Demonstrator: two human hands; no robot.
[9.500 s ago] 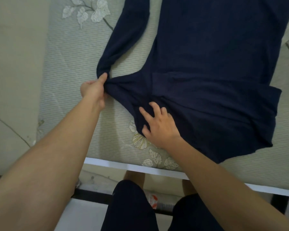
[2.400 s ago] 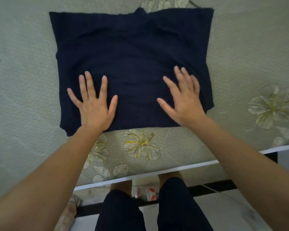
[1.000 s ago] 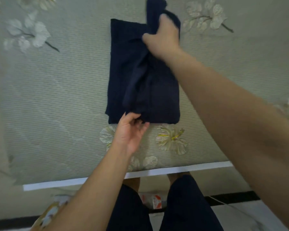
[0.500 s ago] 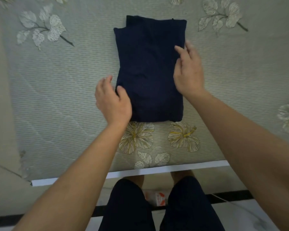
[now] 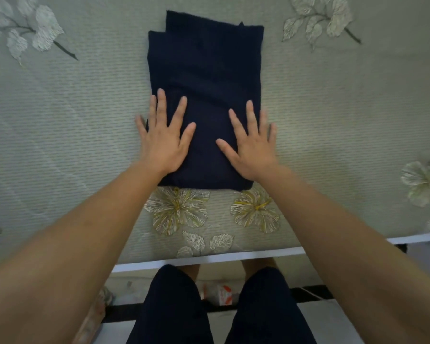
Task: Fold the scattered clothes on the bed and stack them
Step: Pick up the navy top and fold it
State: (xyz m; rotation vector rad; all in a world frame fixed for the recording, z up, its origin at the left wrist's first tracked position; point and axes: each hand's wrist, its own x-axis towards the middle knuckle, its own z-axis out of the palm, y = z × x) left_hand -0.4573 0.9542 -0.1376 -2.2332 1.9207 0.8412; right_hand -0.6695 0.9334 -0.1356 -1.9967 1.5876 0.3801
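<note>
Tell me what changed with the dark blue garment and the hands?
The garment went from a wide square to a narrow folded rectangle. The right hand let go of the fabric it held up; the left hand released the near edge. Both now press flat on it. It stayed on the bed.

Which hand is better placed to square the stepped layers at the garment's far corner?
Left hand, likely: it lies flat on the garment's left edge, that corner's side; right hand covers the opposite edge.
</note>
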